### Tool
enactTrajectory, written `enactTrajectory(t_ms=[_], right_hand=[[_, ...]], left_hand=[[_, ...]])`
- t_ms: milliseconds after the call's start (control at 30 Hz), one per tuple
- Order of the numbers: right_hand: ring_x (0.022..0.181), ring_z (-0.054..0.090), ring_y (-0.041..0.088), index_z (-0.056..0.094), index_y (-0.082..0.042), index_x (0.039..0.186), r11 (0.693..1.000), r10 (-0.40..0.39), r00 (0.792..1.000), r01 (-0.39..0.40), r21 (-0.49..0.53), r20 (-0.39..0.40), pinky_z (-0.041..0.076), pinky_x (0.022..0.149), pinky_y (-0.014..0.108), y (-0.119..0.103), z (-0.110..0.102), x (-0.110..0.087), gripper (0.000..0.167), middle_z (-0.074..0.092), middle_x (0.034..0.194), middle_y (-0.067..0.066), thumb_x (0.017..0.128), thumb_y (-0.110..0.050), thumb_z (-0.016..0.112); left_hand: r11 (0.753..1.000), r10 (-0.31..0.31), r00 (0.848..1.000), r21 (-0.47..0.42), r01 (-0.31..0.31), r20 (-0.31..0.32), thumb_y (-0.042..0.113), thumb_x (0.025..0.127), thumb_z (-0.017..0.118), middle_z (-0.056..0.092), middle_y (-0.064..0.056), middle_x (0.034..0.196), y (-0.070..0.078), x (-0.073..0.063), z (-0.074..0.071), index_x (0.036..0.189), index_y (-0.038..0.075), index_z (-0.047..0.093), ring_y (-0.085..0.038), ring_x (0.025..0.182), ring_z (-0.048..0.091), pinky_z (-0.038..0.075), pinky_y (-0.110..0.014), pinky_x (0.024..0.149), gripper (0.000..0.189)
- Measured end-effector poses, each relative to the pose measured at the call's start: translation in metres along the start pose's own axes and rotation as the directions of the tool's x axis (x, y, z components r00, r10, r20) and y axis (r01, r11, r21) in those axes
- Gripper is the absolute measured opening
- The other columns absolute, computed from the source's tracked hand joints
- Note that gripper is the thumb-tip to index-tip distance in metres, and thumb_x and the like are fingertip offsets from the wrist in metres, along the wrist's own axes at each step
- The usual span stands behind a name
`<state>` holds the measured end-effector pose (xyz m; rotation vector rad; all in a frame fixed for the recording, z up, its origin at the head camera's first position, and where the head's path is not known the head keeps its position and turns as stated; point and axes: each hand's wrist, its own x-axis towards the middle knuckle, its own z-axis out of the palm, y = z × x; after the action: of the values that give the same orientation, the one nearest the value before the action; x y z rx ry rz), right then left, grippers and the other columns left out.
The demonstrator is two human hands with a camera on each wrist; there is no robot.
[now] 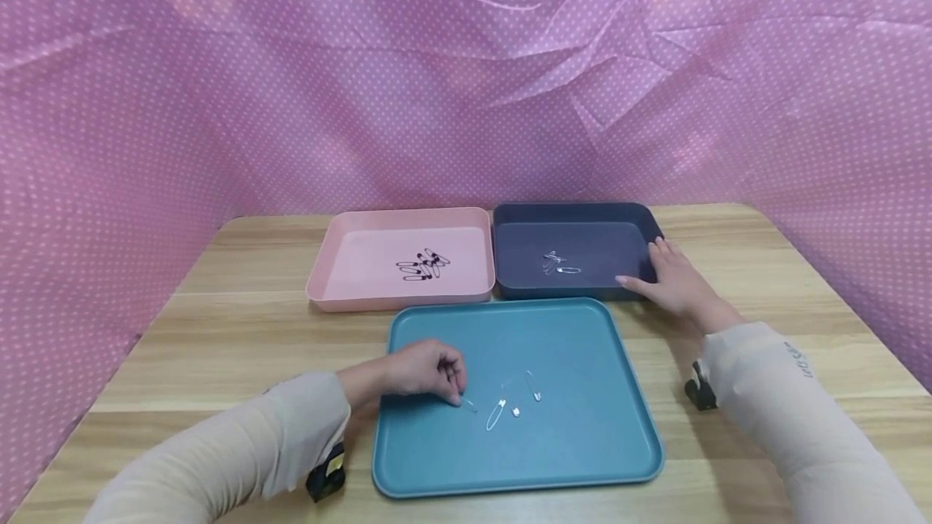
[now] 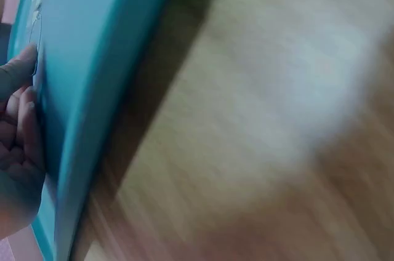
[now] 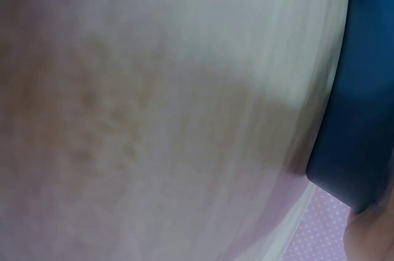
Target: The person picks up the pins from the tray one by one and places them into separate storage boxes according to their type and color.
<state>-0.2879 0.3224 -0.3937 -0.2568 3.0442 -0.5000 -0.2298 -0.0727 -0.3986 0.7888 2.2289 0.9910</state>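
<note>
Over the left part of the teal tray point(image 1: 575, 451), my left hand point(image 1: 425, 370) pinches a silver safety pin point(image 1: 469, 404) between thumb and finger. The left wrist view shows that thin wire loop at the fingertips too. Several more silver safety pins point(image 1: 496, 415) lie on the tray to the right of this hand. My right hand point(image 1: 677, 281) rests with spread fingers on the right edge of the dark blue tray point(image 1: 604, 253). Inside that tray lie several silver safety pins point(image 1: 569, 270). In the right wrist view, only a bit of the hand point(image 3: 369, 233) shows beside the tray's corner.
A pink tray point(image 1: 364, 265) stands at the back left, touching or nearly touching the dark blue one, with several black safety pins point(image 1: 417, 276) in it. All three trays stand on a wooden table point(image 1: 240, 330). A pink dotted cloth point(image 1: 364, 103) hangs around the table's back and sides.
</note>
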Motion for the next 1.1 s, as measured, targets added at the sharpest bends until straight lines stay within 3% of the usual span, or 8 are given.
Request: enactTrajectory(t_ms=[133,433,600,800,967,1100], right_hand=[[0.125,-0.001,0.042,0.007,0.015,0.131,1.000,0.005,1.000,-0.005,-0.005,0.003,0.004,0.099,0.053,-0.001,-0.001,-0.001,0.099,0.001,0.136,0.033,0.079,-0.062,0.040],[0.124,-0.002,0.043,0.006,0.016,0.131,0.999,0.040,0.999,-0.041,0.002,0.009,0.003,0.098,0.053,-0.009,-0.005,-0.016,0.101,0.000,0.136,0.033,0.078,-0.064,0.039],[0.124,-0.002,0.043,0.007,0.016,0.130,0.999,0.048,0.998,-0.048,0.000,0.027,0.004,0.098,0.053,-0.015,-0.003,-0.025,0.101,0.001,0.135,0.033,0.078,-0.064,0.039],[0.124,-0.001,0.042,0.007,0.016,0.130,0.999,0.052,0.998,-0.052,-0.009,0.029,0.004,0.099,0.052,-0.015,-0.004,-0.027,0.100,0.001,0.135,0.034,0.078,-0.063,0.038],[0.124,0.001,0.043,0.009,0.018,0.129,0.999,0.043,0.999,-0.042,-0.027,0.015,0.005,0.099,0.052,-0.015,-0.003,-0.028,0.099,0.004,0.134,0.035,0.079,-0.063,0.038],[0.124,0.003,0.043,0.011,0.018,0.129,0.998,0.042,0.999,-0.042,-0.044,0.009,0.005,0.099,0.051,-0.016,-0.002,-0.028,0.099,0.005,0.134,0.035,0.079,-0.064,0.038]], left_hand=[[0.999,0.018,0.999,-0.047,-0.020,-0.039,0.004,0.071,0.067,0.059,0.001,0.068,0.003,0.002,-0.006,0.075,0.007,0.060,-0.012,0.063,0.054,0.046,-0.026,0.057,0.009],[0.997,0.054,0.985,-0.039,-0.061,-0.161,0.004,0.073,0.065,0.059,0.001,0.071,0.026,0.010,-0.019,0.078,0.006,0.059,-0.012,0.067,0.054,0.046,-0.025,0.062,0.008],[0.994,0.042,0.982,-0.089,-0.059,-0.183,0.004,0.075,0.064,0.057,0.000,0.076,0.034,0.018,-0.021,0.083,0.003,0.060,-0.013,0.071,0.052,0.044,-0.025,0.065,0.009],[0.983,0.066,0.972,-0.155,-0.103,-0.224,0.003,0.076,0.063,0.057,-0.002,0.077,0.038,0.039,-0.021,0.088,-0.002,0.059,-0.013,0.072,0.051,0.044,-0.024,0.065,0.013],[0.977,0.038,0.963,-0.192,-0.091,-0.266,0.004,0.077,0.062,0.056,-0.003,0.078,0.044,0.052,-0.023,0.092,-0.003,0.060,-0.013,0.072,0.051,0.043,-0.023,0.063,0.017],[0.967,-0.027,0.954,-0.248,-0.051,-0.300,0.005,0.079,0.061,0.056,-0.004,0.079,0.051,0.061,-0.029,0.095,-0.002,0.059,-0.019,0.075,0.053,0.047,-0.030,0.068,0.017]])
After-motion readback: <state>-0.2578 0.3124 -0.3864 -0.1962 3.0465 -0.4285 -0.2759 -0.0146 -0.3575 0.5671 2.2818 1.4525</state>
